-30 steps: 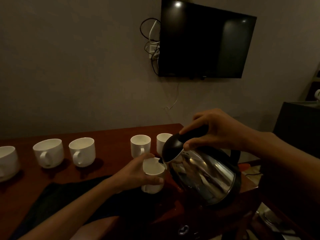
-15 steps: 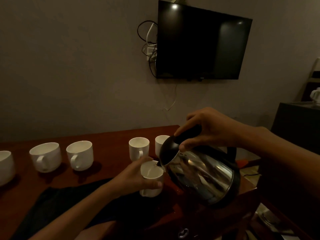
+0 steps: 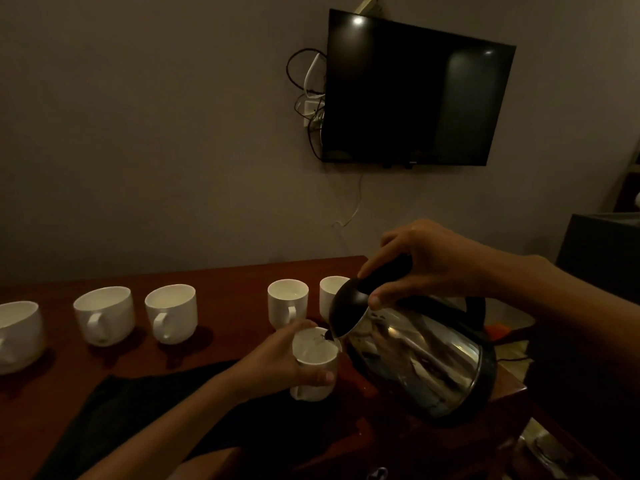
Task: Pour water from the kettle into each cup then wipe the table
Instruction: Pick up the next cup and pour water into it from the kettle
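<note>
Along the far side of the table point(image 3: 228, 277) stands a row of white cups, reading from the left: an outer cup point(image 3: 17, 336) cut by the frame edge, a wide cup point(image 3: 104, 315), a third cup point(image 3: 171, 313), then after a gap a fourth cup point(image 3: 287, 301) and a fifth cup point(image 3: 330, 292), the last partly hidden behind the kettle. How full any of them is cannot be told in this light. A dark cloth point(image 3: 156, 403) lies flat on the near part of the table, untouched. Right of it, the left grip point(image 3: 277, 362) is closed round the held cup point(image 3: 315, 362), fingers wrapped on its far side and thumb across its near side. The cup is upright and appears lifted just clear of the table. The kettle point(image 3: 415, 358) lies immediately right of this cup, tilted down to the left, its long axis running from the raised base at right to the spout at left. The spout sits over the right part of the cup's rim, touching or nearly so; a faint glint there suggests water is flowing. The right grip point(image 3: 426, 265) is closed on the black handle at the kettle's top, above and right of the spout. Judgement: the pour depends on keeping the spout inside the rim; wiping is not yet begun.
</note>
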`<state>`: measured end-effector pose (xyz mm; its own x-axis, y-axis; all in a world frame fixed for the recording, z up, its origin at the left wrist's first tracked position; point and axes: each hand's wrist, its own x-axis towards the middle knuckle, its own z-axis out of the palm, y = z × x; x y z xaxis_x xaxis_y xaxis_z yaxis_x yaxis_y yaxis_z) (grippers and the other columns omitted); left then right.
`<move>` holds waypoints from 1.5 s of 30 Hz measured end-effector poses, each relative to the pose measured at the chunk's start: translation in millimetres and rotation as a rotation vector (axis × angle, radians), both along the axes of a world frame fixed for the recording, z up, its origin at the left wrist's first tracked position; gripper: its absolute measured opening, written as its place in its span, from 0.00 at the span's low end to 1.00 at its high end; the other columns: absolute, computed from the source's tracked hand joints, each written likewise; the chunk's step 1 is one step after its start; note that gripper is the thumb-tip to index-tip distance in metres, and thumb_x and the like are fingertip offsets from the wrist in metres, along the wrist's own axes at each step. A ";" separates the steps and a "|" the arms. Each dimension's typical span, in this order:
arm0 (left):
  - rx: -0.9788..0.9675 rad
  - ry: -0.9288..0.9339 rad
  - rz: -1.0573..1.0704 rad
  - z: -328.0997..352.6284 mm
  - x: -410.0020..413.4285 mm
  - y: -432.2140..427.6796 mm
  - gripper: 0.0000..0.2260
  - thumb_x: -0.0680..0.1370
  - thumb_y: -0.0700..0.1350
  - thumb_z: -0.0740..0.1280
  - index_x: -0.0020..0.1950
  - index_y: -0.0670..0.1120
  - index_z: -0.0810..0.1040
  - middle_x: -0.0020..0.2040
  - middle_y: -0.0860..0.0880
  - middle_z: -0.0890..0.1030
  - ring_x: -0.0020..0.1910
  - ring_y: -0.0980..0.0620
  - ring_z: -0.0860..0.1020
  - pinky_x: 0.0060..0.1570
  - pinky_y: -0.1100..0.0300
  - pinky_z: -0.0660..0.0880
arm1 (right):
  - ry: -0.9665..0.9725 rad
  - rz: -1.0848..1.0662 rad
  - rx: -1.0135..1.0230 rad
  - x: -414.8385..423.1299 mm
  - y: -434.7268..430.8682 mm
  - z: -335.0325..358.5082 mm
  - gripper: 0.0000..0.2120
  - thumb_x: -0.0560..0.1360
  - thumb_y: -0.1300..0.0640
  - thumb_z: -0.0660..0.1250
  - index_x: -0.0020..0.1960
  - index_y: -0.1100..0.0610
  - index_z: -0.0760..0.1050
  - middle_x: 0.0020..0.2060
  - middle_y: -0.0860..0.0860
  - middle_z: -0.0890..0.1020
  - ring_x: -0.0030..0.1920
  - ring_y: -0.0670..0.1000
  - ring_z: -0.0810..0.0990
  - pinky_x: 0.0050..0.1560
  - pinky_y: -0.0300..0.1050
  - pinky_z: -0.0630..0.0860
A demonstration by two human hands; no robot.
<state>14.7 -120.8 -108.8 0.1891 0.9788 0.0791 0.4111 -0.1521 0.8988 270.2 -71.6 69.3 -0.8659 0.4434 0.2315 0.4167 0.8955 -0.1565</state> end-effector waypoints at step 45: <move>0.038 0.003 -0.006 -7.3 -2.9 5.3 0.31 0.66 0.52 0.80 0.64 0.62 0.67 0.64 0.57 0.75 0.63 0.62 0.75 0.56 0.64 0.75 | -0.059 -0.005 -0.030 -9.1 6.2 5.0 0.18 0.71 0.45 0.75 0.59 0.48 0.82 0.48 0.41 0.79 0.49 0.39 0.79 0.45 0.32 0.76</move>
<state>11.8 -115.5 -116.1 0.1952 0.9739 0.1161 0.4127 -0.1889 0.8911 261.1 -65.4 74.2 -0.8755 0.4536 0.1669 0.4302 0.8887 -0.1587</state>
